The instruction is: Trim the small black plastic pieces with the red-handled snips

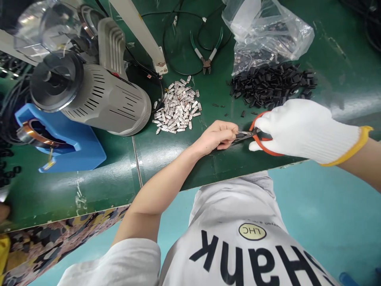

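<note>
My right hand (297, 129) wears a white glove with a yellow cuff and grips orange-handled scissors (258, 137). The scissor blades point left toward my bare left hand (218, 136), whose fingers are pinched on a small dark piece I cannot make out, right at the blade tips. Both hands hover over the green table (166, 159) near its front edge. Behind them lie a heap of small silver metal pieces (178, 107) and a heap of small black pieces (272, 85).
A grey motor-like machine (98, 91) stands at the left beside a blue tray (64, 143) with a tape roll. Green-handled pliers (206, 53), black cable and a clear plastic bag (264, 35) lie at the back. Black cables crowd the far left.
</note>
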`<state>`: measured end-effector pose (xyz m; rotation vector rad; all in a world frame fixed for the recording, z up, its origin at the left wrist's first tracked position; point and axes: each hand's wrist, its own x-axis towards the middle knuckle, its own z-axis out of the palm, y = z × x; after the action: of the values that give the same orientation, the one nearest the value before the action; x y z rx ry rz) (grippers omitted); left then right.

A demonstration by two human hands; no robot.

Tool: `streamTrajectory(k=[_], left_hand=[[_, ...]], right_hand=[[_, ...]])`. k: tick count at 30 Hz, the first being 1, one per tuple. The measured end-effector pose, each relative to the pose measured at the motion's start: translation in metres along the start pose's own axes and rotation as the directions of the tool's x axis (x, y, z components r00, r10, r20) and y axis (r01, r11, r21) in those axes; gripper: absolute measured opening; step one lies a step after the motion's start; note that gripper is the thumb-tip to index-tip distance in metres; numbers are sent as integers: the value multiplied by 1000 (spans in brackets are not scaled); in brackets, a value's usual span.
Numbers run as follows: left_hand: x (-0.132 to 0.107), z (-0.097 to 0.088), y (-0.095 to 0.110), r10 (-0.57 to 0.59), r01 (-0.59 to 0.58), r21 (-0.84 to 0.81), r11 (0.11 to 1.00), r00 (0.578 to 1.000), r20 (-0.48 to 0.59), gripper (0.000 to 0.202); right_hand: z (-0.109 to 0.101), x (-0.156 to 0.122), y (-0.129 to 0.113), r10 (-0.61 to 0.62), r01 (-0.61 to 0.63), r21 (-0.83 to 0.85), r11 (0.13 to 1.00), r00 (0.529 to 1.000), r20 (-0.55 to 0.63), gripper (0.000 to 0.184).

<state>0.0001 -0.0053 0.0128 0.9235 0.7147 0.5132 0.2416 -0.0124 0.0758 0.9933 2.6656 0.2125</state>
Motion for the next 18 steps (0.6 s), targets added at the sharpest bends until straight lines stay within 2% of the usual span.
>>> streamTrajectory(k=[7, 13, 18], left_hand=[[0, -1, -1, 30, -30, -13, 999, 999, 11, 29], [-1, -1, 1, 38, -38, -30, 999, 999, -16, 26], [0, 0, 1, 45, -46, -33, 998, 998, -32, 24]], right_hand=[[3, -2, -1, 16, -23, -88, 996, 997, -81, 44], [16, -3, -8, 83, -111, -125, 986, 974, -212, 45], [20, -7, -11, 89, -145, -217, 965, 965, -246, 44]])
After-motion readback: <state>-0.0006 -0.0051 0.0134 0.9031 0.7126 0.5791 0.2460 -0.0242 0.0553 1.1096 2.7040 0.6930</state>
